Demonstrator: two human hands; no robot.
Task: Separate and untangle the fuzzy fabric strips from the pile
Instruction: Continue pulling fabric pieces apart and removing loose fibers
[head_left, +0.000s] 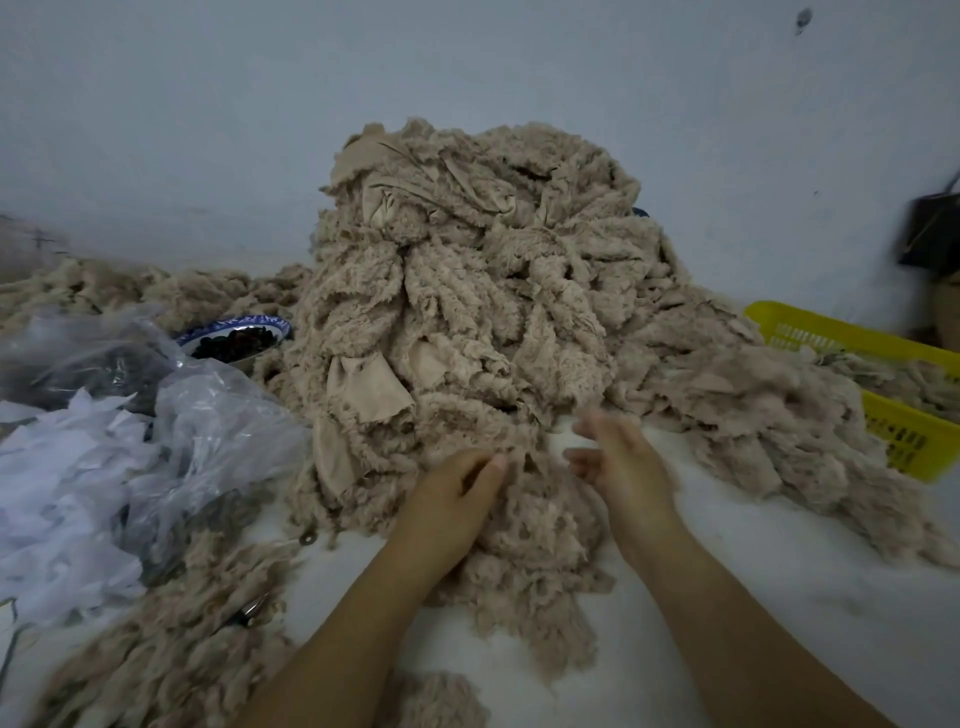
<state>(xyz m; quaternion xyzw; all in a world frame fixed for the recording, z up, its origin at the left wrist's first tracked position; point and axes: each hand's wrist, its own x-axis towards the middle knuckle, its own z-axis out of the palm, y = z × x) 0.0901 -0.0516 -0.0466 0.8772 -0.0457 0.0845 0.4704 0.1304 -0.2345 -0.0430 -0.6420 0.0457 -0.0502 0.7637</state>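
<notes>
Shaggy, matted beige fuzzy fabric strips (524, 525) are pinched by the left hand (452, 493), the tall tangled pile (467, 291) being heaped just beyond that grip, while the blurred right hand (623, 467) is held beside it, loosely curled and empty.

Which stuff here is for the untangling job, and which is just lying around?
For the job: fuzzy fabric pile, left hand gripping it, right hand, maybe the yellow basket holding strips.
Lying about: plastic bag, bowl, white scraps.
</notes>
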